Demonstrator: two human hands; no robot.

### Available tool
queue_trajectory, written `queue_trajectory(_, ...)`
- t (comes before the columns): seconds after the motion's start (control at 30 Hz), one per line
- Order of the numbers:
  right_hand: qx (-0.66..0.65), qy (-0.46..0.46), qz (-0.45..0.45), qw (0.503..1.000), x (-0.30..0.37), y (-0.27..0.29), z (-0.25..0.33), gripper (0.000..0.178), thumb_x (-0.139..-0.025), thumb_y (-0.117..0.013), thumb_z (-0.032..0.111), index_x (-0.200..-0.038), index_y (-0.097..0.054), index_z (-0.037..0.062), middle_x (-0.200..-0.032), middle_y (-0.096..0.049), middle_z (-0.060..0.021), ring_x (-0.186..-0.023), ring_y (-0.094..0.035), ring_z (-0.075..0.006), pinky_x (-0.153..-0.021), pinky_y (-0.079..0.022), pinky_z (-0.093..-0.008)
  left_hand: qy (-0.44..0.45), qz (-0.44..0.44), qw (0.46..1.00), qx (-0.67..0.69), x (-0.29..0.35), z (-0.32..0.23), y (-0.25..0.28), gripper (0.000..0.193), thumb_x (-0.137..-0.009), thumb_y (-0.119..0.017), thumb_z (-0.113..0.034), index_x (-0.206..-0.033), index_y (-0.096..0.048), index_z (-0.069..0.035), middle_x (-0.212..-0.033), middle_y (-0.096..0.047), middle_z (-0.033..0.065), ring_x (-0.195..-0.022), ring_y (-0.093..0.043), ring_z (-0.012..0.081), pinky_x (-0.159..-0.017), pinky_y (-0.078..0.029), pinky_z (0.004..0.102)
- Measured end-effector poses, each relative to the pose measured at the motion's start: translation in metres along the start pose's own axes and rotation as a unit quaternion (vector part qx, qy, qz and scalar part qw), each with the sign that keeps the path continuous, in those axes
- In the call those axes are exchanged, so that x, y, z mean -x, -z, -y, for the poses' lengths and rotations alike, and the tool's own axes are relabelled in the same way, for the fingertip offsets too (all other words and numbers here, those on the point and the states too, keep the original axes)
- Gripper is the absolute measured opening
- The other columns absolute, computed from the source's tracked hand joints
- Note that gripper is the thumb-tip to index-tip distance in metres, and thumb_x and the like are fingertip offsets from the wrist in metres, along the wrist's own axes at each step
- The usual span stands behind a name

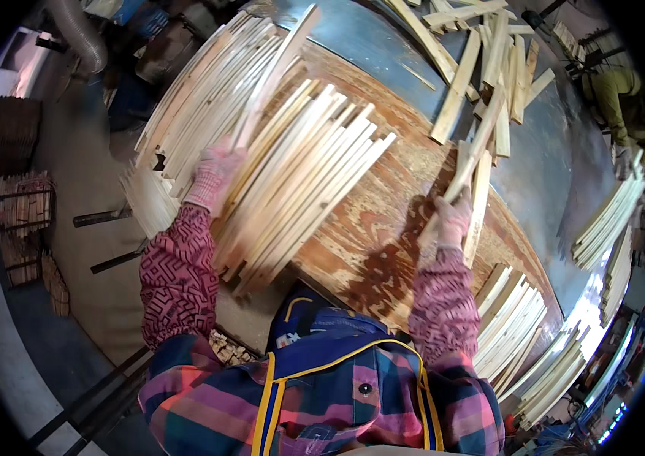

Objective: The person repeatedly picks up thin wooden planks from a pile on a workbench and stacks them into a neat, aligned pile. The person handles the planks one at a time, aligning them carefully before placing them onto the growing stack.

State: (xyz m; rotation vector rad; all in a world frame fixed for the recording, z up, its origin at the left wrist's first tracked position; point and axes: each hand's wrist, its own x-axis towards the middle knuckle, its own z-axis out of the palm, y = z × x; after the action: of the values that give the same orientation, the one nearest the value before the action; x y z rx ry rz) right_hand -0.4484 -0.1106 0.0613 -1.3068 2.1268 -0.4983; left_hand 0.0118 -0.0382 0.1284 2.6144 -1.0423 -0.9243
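Observation:
My left hand [217, 176], in a pink glove, is closed round the near end of a long wooden slat [275, 74] that slants up and away. It stands between two rows of slats: a far-left row [204, 87] and a nearer row [311, 178] lying side by side. My right hand [453, 219], also gloved, is closed round another wooden slat [480, 144] at the right of the board. That slat points away toward a loose heap of slats [493, 57]. Beside the right hand lies one more slat [479, 204]. The fingertips of both hands are partly hidden.
A worn plywood board [364, 216] lies on a blue-grey metal table [539, 182]. More slats [512, 319] are lined up at the near right. Farther right, a person in olive clothing [617, 102] stands by stacked slats [610, 220]. Bundled wood [26, 205] stands at left.

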Motion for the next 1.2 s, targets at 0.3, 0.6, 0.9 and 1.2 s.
queue_trajectory(0.3, 0.300, -0.076, 0.034, 0.950, 0.129, -0.029, -0.065, 0.092, -0.082, -0.075, 0.035, -0.156, -0.023, 0.0167, -0.140, -0.046, -0.0223, -0.127, -0.048, -0.0391, -0.107, -0.041, -0.0432, -0.162, -0.223, 0.903, -0.331, -0.191, 0.160, 0.081, 0.051, -0.083, -0.064, -0.036, -0.133, -0.061, -0.023, -0.150, -0.040, 0.0193, -0.130, -0.045, 0.0402, -0.108, -0.039, 0.0461)
queue_trajectory(0.6, 0.286, -0.080, 0.016, 0.955, 0.126, -0.058, -0.084, 0.096, -0.082, -0.075, 0.044, -0.156, -0.022, 0.0134, -0.137, -0.051, -0.0237, -0.128, -0.050, -0.0372, -0.106, -0.042, -0.0417, -0.123, -0.117, 0.979, -0.115, -0.281, 0.196, 0.101, 0.078, -0.083, -0.061, -0.021, -0.155, -0.031, -0.023, -0.124, -0.063, 0.0222, -0.100, -0.065, 0.0366, -0.091, -0.049, 0.0402)
queue_trajectory(0.9, -0.386, -0.222, 0.101, 0.890, 0.145, -0.048, -0.074, 0.040, -0.101, -0.054, 0.031, -0.129, -0.058, 0.0027, -0.101, -0.069, -0.0092, -0.085, -0.068, -0.0196, -0.074, -0.056, -0.0337, -0.082, -0.222, 0.940, -0.244, -0.202, 0.045, 0.057, 0.075, -0.086, -0.066, -0.025, -0.150, -0.035, -0.003, -0.141, -0.050, 0.0268, -0.130, -0.048, 0.0423, -0.109, -0.040, 0.0427)
queue_trajectory(1.2, -0.183, 0.134, 0.120, 0.967, 0.164, -0.081, -0.079, 0.030, -0.093, -0.058, 0.027, -0.113, -0.063, 0.0050, -0.102, -0.066, -0.0160, -0.098, -0.063, -0.0285, -0.088, -0.052, -0.0390, -0.212, 0.395, 0.861, 0.238, 0.102, -0.067, -0.203, 0.070, -0.086, -0.070, -0.049, -0.140, -0.052, -0.010, -0.125, -0.065, 0.0115, -0.110, -0.062, 0.0253, -0.099, -0.048, 0.0374)
